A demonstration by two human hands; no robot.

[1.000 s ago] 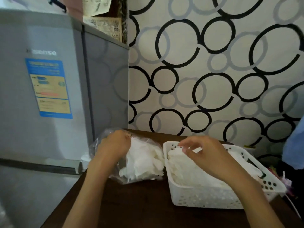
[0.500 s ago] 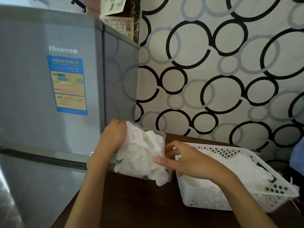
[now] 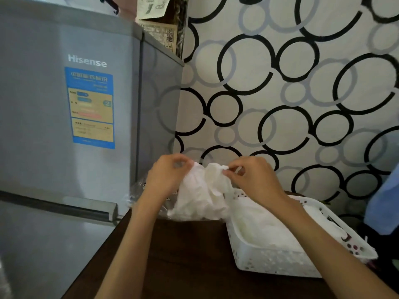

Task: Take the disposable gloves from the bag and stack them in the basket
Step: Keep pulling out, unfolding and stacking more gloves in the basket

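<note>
Was roughly midway: basket [image 3: 280, 264] part-filled, left hand [image 3: 166, 178] and right hand [image 3: 250, 178] both pinching gloves [image 3: 200, 197] above bag [image 3: 138, 190].

perforated white plastic basket [image 3: 269, 263], dark wood table [image 3: 183, 255]

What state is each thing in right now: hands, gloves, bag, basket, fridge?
left hand: pinching the top of the glove bundle
right hand: pinching the bundle's top from the other side
glove bundle: crumpled, held up above the bag
bag: open, on the table
basket: upright, holds white gloves
fridge: doors closed
</note>
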